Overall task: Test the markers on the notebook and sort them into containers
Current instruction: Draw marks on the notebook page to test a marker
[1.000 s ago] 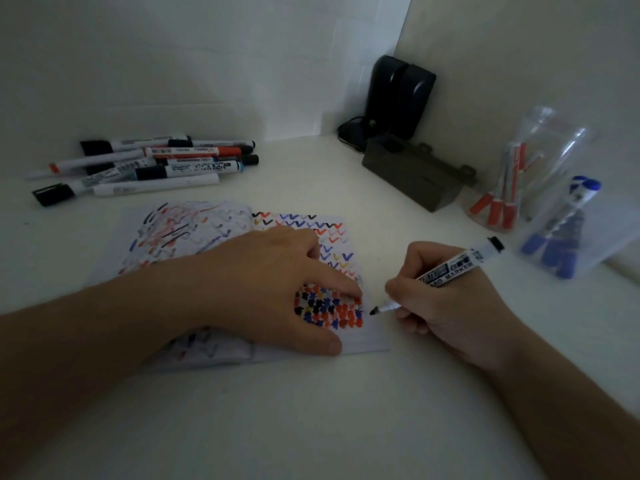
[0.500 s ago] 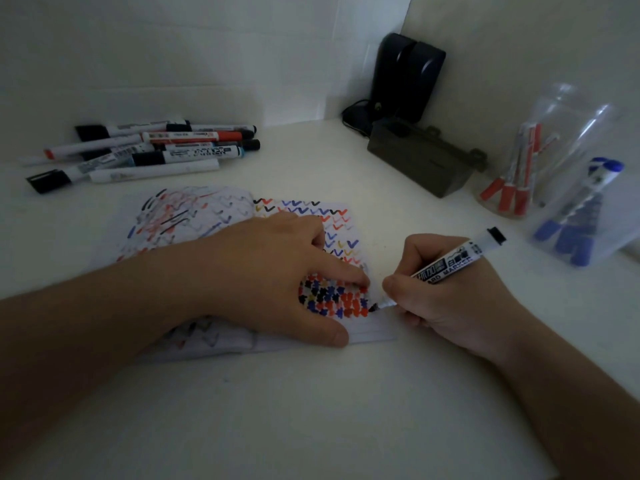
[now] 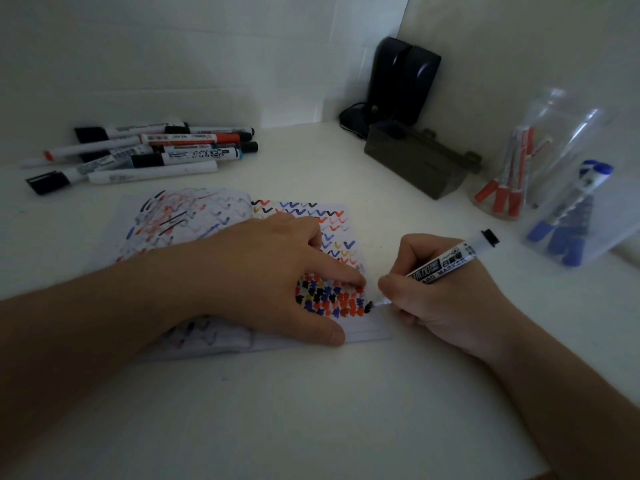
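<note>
An open notebook [image 3: 367, 332] lies on the white table, its pages covered in red, blue and black check marks and blotches. My left hand [image 3: 263, 271] rests flat on it, fingers spread, holding the page down. My right hand [image 3: 440, 299] grips a black whiteboard marker [image 3: 446, 265] like a pen; its tip touches the right page's lower edge beside a fresh black blot. A clear container [image 3: 561, 133] at the right holds red markers [image 3: 502, 195]. A second clear container [image 3: 609, 223] in front of it holds blue markers [image 3: 561, 237].
A pile of several loose markers [image 3: 152, 150] lies at the back left. In the back corner stand black speakers [image 3: 401, 81] with a dark box [image 3: 415, 161] in front of them. The walls close the table off behind and to the right.
The marker tip moved left from beside the page onto its lower right part and left a black mark there. My left hand stayed on the notebook.
</note>
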{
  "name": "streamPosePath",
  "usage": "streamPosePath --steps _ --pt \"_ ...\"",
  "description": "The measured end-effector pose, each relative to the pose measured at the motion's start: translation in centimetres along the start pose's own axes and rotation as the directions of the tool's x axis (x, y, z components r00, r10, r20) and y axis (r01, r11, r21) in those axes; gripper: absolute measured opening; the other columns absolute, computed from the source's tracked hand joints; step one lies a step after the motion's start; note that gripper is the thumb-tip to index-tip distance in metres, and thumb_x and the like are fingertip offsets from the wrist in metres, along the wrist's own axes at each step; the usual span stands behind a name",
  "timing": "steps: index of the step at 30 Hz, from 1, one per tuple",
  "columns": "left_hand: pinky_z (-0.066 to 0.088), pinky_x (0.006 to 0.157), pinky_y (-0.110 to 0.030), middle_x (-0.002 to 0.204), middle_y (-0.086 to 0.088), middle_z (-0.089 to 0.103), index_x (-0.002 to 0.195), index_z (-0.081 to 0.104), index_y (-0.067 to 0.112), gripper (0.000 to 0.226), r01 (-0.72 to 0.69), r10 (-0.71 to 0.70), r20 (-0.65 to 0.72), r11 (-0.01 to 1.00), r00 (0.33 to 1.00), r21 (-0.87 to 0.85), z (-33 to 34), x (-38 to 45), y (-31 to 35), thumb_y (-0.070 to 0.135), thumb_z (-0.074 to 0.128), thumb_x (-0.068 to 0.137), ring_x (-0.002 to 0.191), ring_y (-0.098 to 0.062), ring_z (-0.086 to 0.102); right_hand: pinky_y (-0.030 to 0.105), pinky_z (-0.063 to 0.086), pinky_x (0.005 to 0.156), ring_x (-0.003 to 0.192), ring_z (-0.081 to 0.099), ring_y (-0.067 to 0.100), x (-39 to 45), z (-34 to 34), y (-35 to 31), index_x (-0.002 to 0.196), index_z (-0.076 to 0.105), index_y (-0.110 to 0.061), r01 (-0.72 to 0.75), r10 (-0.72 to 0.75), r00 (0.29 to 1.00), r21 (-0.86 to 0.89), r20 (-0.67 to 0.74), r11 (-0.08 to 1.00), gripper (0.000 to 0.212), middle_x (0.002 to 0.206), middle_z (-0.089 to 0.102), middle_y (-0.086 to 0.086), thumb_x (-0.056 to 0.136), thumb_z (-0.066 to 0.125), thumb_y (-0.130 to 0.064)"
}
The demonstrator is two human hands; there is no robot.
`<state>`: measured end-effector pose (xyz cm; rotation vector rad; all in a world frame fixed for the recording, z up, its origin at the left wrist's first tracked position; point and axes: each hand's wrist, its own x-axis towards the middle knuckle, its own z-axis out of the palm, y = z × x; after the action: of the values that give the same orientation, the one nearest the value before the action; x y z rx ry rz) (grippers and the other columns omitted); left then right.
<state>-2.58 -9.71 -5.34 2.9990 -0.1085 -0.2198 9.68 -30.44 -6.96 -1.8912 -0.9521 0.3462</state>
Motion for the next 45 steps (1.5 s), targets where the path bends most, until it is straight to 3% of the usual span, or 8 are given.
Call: streamPosePath --steps 9,13,15,21,26,38,42,45 --pt "0.041 0.085 -0.033 0.108 0.016 0.033 0.141 0.018 0.074 0.07 -0.011 0.011 -0.057 1.0 0.998 -0.006 0.6 -0.1 -0.1 0.092 0.039 0.076 0.102 -0.008 0.036 0.033 0.039 0.048 0.046 0.048 0.026 0.0 -0.1 0.1 0.066 0.05 0.004 -0.026 0.025 1.0 0.066 0.018 0.997 0.028 0.058 0.052 0.029 0.071 0.07 -0.015" --pt "0.044 0.092 -0.035 0.113 0.017 0.043 0.134 0.024 0.056 0.065 -0.057 -0.003 -0.204 0.956 0.979 -0.287 0.9 -0.3 -0.5 0.012 0.052 0.096 0.105 -0.008 0.041 0.021 0.028 0.041 0.042 0.034 0.016 0.4 -0.6 0.3 0.068 0.055 -0.005 0.0 0.012 1.0 0.432 -0.026 0.902 0.022 0.05 0.043 0.009 0.075 0.075 -0.006" --pt "0.052 0.09 -0.037 0.114 0.017 0.05 0.129 0.024 0.048 0.069 -0.071 -0.04 -0.289 0.929 0.956 -0.364 0.7 -0.1 -1.0 -0.005 0.053 0.093 0.103 -0.004 0.051 0.022 0.028 0.041 0.044 0.036 0.015 0.5 -0.9 0.4 0.078 0.061 -0.008 -0.002 -0.018 1.0 0.616 0.025 0.788 0.021 0.057 0.049 0.006 0.079 0.082 -0.01" --pt "0.058 0.09 -0.025 0.105 0.012 0.07 0.126 0.038 0.038 0.061 -0.106 -0.126 -0.327 0.787 0.936 -0.608 0.7 0.1 -1.8 0.014 0.079 0.088 0.098 -0.002 0.069 0.026 0.036 0.047 0.057 0.048 0.022 0.7 -1.1 0.2 0.102 0.075 -0.004 -0.112 -0.032 0.982 0.715 0.184 0.69 0.047 0.08 0.066 0.018 0.071 0.078 -0.038" --pt "0.059 0.088 -0.024 0.104 0.011 0.074 0.126 0.041 0.034 0.06 -0.117 -0.133 -0.322 0.75 0.938 -0.651 0.4 -0.2 -1.6 0.015 0.082 0.086 0.096 -0.004 0.072 0.025 0.038 0.046 0.057 0.048 0.024 0.8 -0.7 0.4 0.103 0.077 -0.003 -0.112 0.032 0.991 0.652 0.133 0.75 0.034 0.082 0.069 0.023 0.084 0.053 -0.017" --pt "0.049 0.08 -0.008 0.098 0.027 0.076 0.13 0.055 0.047 0.046 -0.052 -0.215 -0.299 0.729 0.93 -0.683 -0.8 -0.6 -1.4 0.022 0.07 0.095 0.087 0.006 0.071 0.023 0.041 0.046 0.055 0.053 0.021 0.5 -0.5 -0.5 0.096 0.076 -0.013 -0.138 0.075 0.988 0.566 0.133 0.812 0.007 0.09 0.075 0.021 0.09 0.072 -0.012" --pt "0.049 0.065 -0.007 0.077 0.013 0.077 0.104 0.073 0.035 0.018 -0.063 -0.269 -0.255 0.561 0.929 -0.825 -1.8 -0.8 -2.0 0.028 0.061 0.093 0.068 0.003 0.067 0.022 0.042 0.049 0.058 0.052 0.018 0.3 -0.7 -0.6 0.104 0.081 -0.016 -0.144 0.089 0.989 0.613 0.119 0.777 0.029 0.095 0.077 0.018 0.077 0.075 -0.021" --pt "0.051 0.061 -0.013 0.069 0.005 0.075 0.079 0.077 0.03 0.02 -0.096 -0.197 -0.24 0.549 0.951 -0.831 -1.6 -0.6 -2.5 0.044 0.063 0.078 0.058 -0.003 0.062 0.022 0.044 0.053 0.06 0.052 0.018 0.4 -0.7 -0.2 0.107 0.08 -0.012 -0.136 0.033 0.985 0.655 0.167 0.744 0.033 0.096 0.076 0.02 0.076 0.08 -0.021"
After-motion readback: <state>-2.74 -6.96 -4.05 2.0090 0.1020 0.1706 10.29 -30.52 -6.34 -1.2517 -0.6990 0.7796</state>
